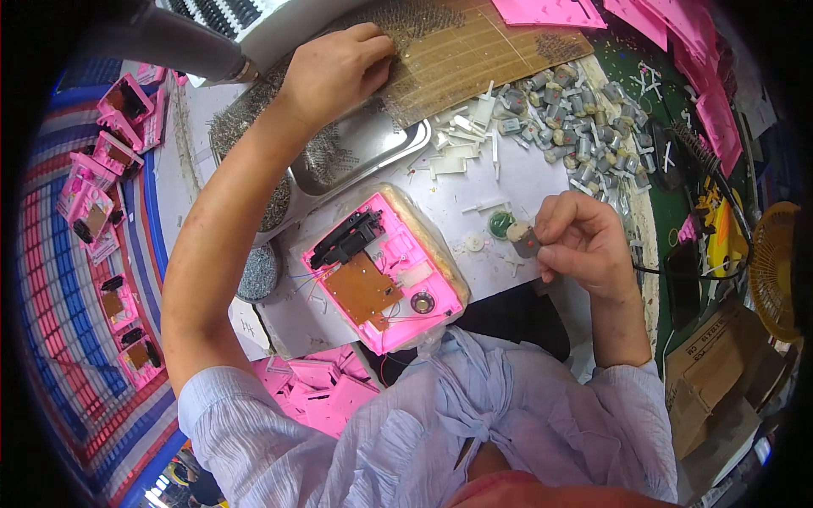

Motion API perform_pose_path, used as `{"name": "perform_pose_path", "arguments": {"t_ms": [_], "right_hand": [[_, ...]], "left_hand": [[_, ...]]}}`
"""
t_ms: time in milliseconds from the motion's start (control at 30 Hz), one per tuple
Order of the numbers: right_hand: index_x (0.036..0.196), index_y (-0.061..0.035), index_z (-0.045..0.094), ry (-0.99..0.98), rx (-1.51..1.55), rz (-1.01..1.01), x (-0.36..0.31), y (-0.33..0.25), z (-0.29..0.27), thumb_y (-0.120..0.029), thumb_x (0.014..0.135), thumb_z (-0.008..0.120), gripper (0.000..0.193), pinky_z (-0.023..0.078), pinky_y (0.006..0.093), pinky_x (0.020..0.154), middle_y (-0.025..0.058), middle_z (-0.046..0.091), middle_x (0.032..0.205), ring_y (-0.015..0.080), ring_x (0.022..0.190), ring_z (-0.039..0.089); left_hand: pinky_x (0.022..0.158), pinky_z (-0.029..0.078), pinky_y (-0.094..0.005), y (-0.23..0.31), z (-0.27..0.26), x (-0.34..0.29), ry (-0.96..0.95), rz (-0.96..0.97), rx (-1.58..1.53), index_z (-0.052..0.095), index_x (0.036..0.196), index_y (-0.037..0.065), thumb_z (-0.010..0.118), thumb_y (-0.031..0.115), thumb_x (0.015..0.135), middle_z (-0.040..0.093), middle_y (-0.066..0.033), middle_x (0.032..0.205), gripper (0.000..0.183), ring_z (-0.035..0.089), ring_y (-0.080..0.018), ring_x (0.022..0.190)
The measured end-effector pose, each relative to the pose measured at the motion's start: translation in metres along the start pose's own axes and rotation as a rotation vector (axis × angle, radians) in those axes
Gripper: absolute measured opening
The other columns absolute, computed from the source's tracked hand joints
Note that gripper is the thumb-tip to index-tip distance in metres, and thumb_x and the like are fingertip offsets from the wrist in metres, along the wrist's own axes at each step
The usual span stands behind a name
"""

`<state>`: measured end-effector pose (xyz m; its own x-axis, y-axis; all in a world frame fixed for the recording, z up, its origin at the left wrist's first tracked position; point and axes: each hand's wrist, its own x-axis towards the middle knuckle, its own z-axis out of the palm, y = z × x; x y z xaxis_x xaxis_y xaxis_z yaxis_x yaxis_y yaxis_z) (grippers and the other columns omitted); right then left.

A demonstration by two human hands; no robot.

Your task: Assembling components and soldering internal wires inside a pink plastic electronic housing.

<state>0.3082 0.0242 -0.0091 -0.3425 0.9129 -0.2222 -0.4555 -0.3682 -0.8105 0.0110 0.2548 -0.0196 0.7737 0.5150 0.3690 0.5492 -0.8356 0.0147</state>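
My right hand (584, 241) pinches a small grey motor (527, 244) with a cream round end and a red dot, above the white work surface. My left hand (343, 72) reaches to the far side, over a brown board (474, 59) scattered with small metal screws. Its fingers are curled together; whatever they hold is hidden. Between my arms lies an open pink plastic housing (398, 296) on a wrapped pad. Inside it sit a brown circuit board (362, 288), a black mechanism (349, 237), a round speaker (422, 302) and thin wires.
A metal tray (373, 152) with screws lies beyond the housing. Several grey motors (567, 114) and white plastic parts (457, 157) are heaped at far right. A green spool (501, 223) is near my right hand. Pink housings (93, 203) rest on striped cloth at left; a powered tool (178, 38) hangs above.
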Motion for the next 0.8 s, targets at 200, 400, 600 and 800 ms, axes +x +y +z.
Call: {"name": "perform_pose_path", "arguments": {"t_ms": [200,400,600,800], "right_hand": [[0.097,0.003,0.064,-0.012,0.002,0.004,0.0,0.003,-0.005,0.009,0.084,0.075,0.017,0.058,0.0253,0.06,0.0083,0.063,0.093,0.0124,0.071,0.065],[0.131,0.0051,0.06,0.001,-0.003,0.041,0.007,0.003,-0.004,-0.001,0.091,0.071,0.042,0.057,0.0245,0.062,0.0052,0.06,0.094,0.0116,0.074,0.065],[0.145,0.0028,0.053,-0.036,0.239,0.092,0.0,0.019,-0.001,-0.002,0.096,0.061,0.05,0.047,0.0226,0.062,0.0031,0.053,0.099,0.0078,0.073,0.053],[0.129,-0.0014,0.06,0.008,-0.252,-0.065,-0.007,0.009,-0.011,-0.005,0.096,0.06,0.034,0.044,0.0253,0.062,0.0006,0.056,0.089,0.009,0.074,0.053]], "left_hand": [[0.062,0.046,-0.0214,0.001,0.003,-0.003,0.143,-0.573,-0.654,0.074,0.108,0.0,0.073,0.013,0.095,0.064,0.0052,0.076,0.018,0.056,-0.0028,0.07],[0.054,0.035,-0.0201,0.016,-0.007,-0.005,0.176,-0.748,-1.333,0.071,0.112,-0.001,0.071,0.013,0.098,0.066,-0.001,0.081,0.02,0.048,-0.0039,0.063],[0.055,0.037,-0.0197,0.051,-0.031,-0.001,0.165,-0.763,-1.618,0.063,0.107,-0.001,0.065,0.008,0.098,0.07,-0.01,0.093,0.013,0.051,-0.0064,0.066],[0.05,0.034,-0.0198,0.119,-0.068,-0.054,0.017,-0.793,-1.681,0.063,0.109,-0.001,0.065,0.009,0.098,0.069,-0.0083,0.092,0.015,0.048,-0.0046,0.062]]}}
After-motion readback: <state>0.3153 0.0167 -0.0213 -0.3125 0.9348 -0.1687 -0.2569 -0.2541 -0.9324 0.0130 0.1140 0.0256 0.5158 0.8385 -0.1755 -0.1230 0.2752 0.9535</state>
